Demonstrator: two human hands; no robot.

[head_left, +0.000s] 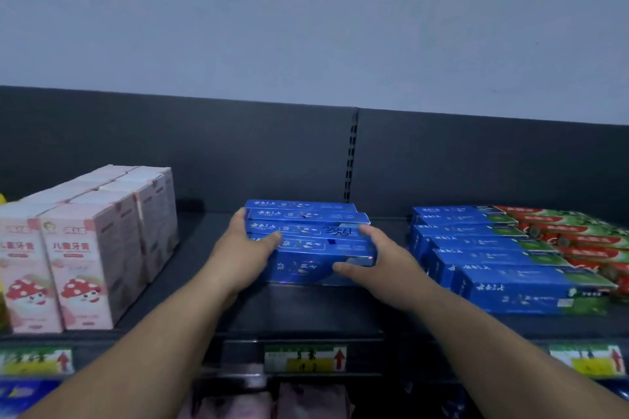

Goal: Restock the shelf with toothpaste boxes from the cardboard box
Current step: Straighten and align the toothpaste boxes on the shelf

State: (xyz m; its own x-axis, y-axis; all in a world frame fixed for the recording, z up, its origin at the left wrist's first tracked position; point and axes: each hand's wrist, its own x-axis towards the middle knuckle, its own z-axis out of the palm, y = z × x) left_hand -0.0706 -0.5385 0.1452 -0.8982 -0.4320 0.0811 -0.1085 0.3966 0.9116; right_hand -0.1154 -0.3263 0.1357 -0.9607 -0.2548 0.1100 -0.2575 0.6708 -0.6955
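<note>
Both arms are stretching forward. The left hand [245,245] and right hand [381,262] are clamping a bundle of blue boxes [306,231], fingers and thumbs curling round its ends. The bundle seems to be resting on the dark shelf [306,309], sitting between pink boxes [85,248] and blue-green rows [493,258]. A grey wall [306,27] is rising behind.

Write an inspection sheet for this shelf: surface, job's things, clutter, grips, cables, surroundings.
Surface: dark shelf carrying boxes.
Job's things: blue boxes stacked flat mid-shelf; cardboard box not in view.
Clutter: pink boxes upright at left; blue-green boxes and red boxes lying at right.
Grips: left grip holds the stack's left end, right grip its right end.
Cables: nothing seen.
Surroundings: grey wall, price tags on the shelf edge.
</note>
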